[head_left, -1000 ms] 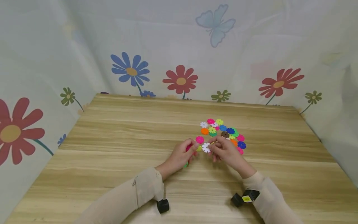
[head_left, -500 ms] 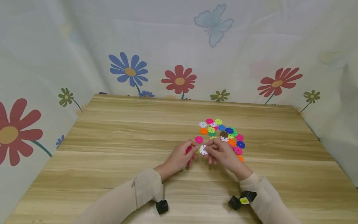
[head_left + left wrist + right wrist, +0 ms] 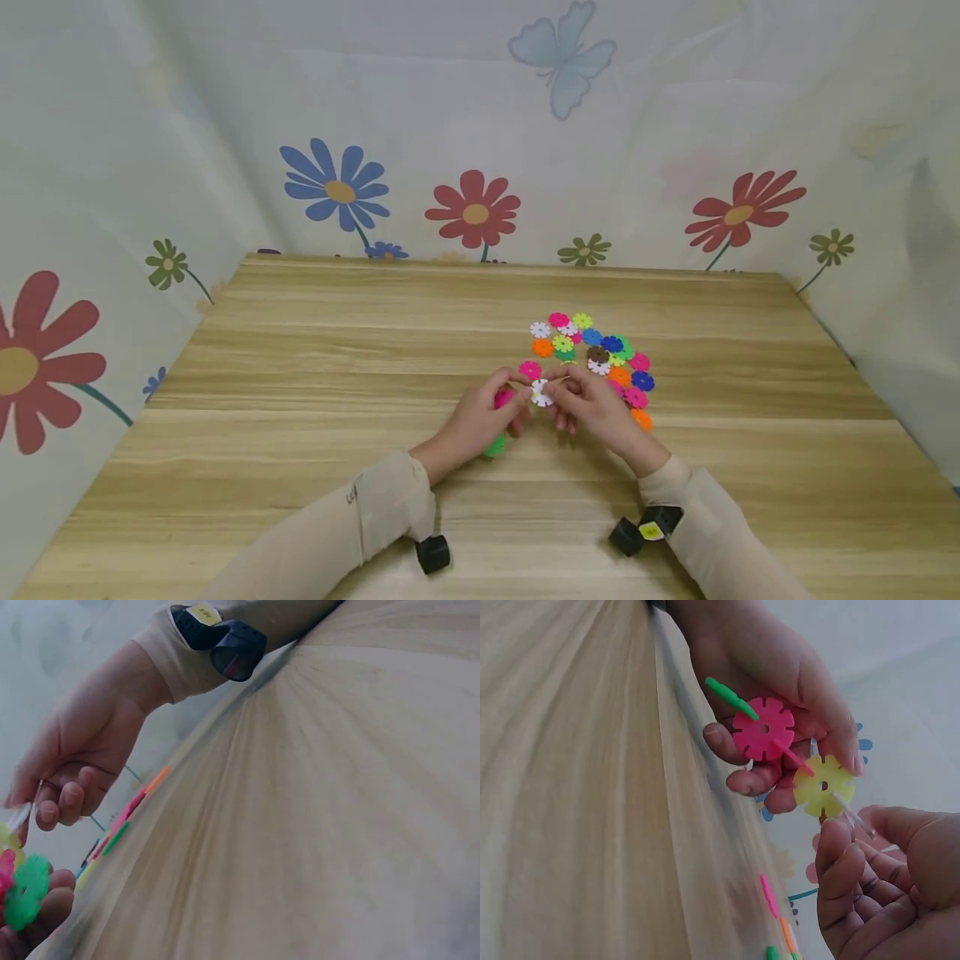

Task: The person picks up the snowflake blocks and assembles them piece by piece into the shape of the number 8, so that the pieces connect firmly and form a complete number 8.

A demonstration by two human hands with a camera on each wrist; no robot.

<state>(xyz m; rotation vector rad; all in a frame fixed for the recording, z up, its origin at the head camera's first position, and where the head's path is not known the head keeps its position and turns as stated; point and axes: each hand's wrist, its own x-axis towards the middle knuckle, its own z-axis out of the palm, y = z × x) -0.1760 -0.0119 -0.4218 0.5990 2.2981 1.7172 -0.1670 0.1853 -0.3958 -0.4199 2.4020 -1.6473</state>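
Observation:
My left hand holds a short chain of slotted plastic snowflake discs. In the right wrist view, a green disc, a pink disc and a yellow disc show in the chain, with another pink piece edge-on between the last two. My right hand pinches a white snowflake disc between thumb and fingers. Seen edge-on in the right wrist view, that white disc meets the yellow one's rim; how deep it sits in the slot I cannot tell. Both hands are close together above the table.
Loose snowflake discs of several colours lie spread behind and right of the hands, among them an orange disc, a brown disc and a blue disc. The wooden table ends at a flower-printed cloth.
My right hand has moved slightly left with the white disc, up to the left hand's chain. The green disc now shows more below the left hand. The head view has shifted a little.

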